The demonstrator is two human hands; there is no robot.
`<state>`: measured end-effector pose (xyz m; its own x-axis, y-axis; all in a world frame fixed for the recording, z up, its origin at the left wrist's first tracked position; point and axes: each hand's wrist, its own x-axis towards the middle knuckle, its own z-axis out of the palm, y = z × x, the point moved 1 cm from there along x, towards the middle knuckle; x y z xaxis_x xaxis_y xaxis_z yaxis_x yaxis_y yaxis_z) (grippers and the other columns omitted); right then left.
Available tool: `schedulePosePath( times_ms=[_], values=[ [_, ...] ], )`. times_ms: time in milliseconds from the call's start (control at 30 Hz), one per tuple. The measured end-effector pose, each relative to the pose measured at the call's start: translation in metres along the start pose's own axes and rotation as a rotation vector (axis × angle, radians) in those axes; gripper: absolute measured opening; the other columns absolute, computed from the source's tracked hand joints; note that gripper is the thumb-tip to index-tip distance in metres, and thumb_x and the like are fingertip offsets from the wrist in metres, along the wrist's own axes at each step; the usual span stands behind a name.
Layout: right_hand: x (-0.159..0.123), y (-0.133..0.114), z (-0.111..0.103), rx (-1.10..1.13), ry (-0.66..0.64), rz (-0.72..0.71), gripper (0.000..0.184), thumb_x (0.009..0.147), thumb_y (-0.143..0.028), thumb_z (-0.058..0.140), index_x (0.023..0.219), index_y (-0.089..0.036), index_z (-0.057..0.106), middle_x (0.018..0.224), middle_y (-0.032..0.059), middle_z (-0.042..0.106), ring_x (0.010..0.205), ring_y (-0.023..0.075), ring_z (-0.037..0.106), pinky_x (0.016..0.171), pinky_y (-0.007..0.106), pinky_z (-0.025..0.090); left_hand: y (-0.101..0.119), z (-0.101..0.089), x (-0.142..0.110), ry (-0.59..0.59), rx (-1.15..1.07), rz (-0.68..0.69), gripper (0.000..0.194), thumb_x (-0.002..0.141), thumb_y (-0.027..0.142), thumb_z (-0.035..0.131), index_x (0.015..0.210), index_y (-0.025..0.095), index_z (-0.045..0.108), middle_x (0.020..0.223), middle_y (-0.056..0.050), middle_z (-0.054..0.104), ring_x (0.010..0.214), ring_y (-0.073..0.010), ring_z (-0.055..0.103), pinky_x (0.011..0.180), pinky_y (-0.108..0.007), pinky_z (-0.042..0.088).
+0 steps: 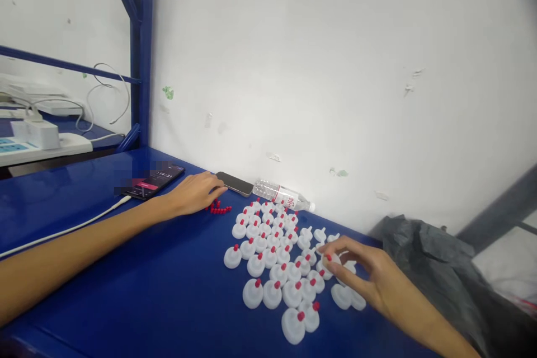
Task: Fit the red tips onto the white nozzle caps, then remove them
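Note:
My left hand (pixel 196 193) rests palm down beside a small pile of red caps (pixel 218 210), its visible fingers slightly apart near them and some fingertips hidden. Between the thumb and fingers of my right hand (pixel 361 269) is a white plastic funnel-like piece (pixel 331 265) with a red cap on its narrow spout. To its left stand many similar white pieces with red caps (pixel 272 260), in loose rows. Several uncapped white pieces (pixel 342 296) lie around and under my right hand, partly hidden by it.
A clear plastic bottle (pixel 285 194) lies along the wall beside a dark phone (pixel 235 183). Another phone (pixel 155 179), lit and plugged into a white cable (pixel 84 222), rests left on the blue tabletop (pixel 176 291). A dark plastic bag (pixel 432 257) bulges at the right.

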<state>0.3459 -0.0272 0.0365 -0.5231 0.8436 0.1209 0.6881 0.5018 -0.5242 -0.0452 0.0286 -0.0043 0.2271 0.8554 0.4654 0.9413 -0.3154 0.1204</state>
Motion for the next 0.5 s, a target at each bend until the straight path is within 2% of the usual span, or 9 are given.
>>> schedulePosePath(
  times_ms=[100, 200, 267, 300, 400, 500],
  values=[
    [0.004, -0.011, 0.009, -0.008, 0.085, -0.014, 0.027, 0.091, -0.051, 0.054, 0.097, -0.027, 0.062, 0.096, 0.001, 0.07, 0.085, 0.0199, 0.063, 0.073, 0.03, 0.05, 0.02, -0.011, -0.003, 0.067, 0.018, 0.065, 0.038, 0.102, 0.036, 0.033, 0.099, 0.018, 0.066, 0.099, -0.007, 0.069, 0.097, -0.022, 0.057, 0.078, -0.032, 0.045],
    [0.009, -0.024, 0.022, 0.12, 0.107, -0.024, 0.032, 0.09, -0.05, 0.058, 0.111, -0.027, 0.053, 0.092, -0.0007, 0.07, 0.079, 0.0177, 0.063, 0.073, 0.029, 0.048, 0.047, -0.017, -0.011, 0.152, -0.006, 0.16, 0.029, 0.101, 0.033, 0.036, 0.115, 0.02, 0.058, 0.108, -0.007, 0.066, 0.101, -0.0203, 0.056, 0.079, -0.032, 0.047],
    [0.012, -0.036, 0.032, 0.226, 0.063, -0.03, 0.037, 0.089, -0.047, 0.061, 0.116, -0.028, 0.047, 0.087, -0.0025, 0.07, 0.076, 0.0162, 0.063, 0.072, 0.028, 0.048, 0.069, -0.019, -0.021, 0.247, -0.037, 0.363, 0.03, 0.097, 0.031, 0.045, 0.125, 0.021, 0.052, 0.102, -0.005, 0.066, 0.094, -0.0203, 0.057, 0.072, -0.032, 0.049],
    [0.013, -0.043, 0.037, 0.265, 0.047, -0.025, 0.038, 0.088, -0.046, 0.063, 0.116, -0.028, 0.046, 0.086, -0.0033, 0.07, 0.077, 0.0156, 0.063, 0.073, 0.028, 0.047, 0.08, -0.018, -0.026, 0.28, -0.027, 0.469, 0.031, 0.095, 0.032, 0.048, 0.125, 0.022, 0.051, 0.099, -0.005, 0.066, 0.089, -0.0206, 0.057, 0.068, -0.033, 0.05],
    [0.016, -0.064, 0.049, 0.353, -0.022, -0.028, 0.039, 0.082, -0.042, 0.07, 0.111, -0.028, 0.047, 0.081, -0.0048, 0.069, 0.079, 0.0156, 0.06, 0.071, 0.026, 0.046, 0.104, -0.012, -0.042, 0.239, 0.057, 0.68, 0.033, 0.091, 0.035, 0.055, 0.123, 0.025, 0.053, 0.093, -0.005, 0.065, 0.08, -0.0219, 0.056, 0.054, -0.033, 0.047],
    [0.017, -0.078, 0.055, 0.503, -0.095, -0.019, 0.039, 0.079, -0.042, 0.072, 0.106, -0.028, 0.048, 0.075, -0.0057, 0.068, 0.072, 0.0158, 0.059, 0.063, 0.025, 0.045, 0.113, -0.006, -0.053, 0.218, 0.053, 0.823, 0.018, 0.09, 0.02, 0.053, 0.107, 0.024, 0.057, 0.086, -0.004, 0.064, 0.072, -0.0203, 0.053, 0.051, -0.034, 0.046]
  ],
)
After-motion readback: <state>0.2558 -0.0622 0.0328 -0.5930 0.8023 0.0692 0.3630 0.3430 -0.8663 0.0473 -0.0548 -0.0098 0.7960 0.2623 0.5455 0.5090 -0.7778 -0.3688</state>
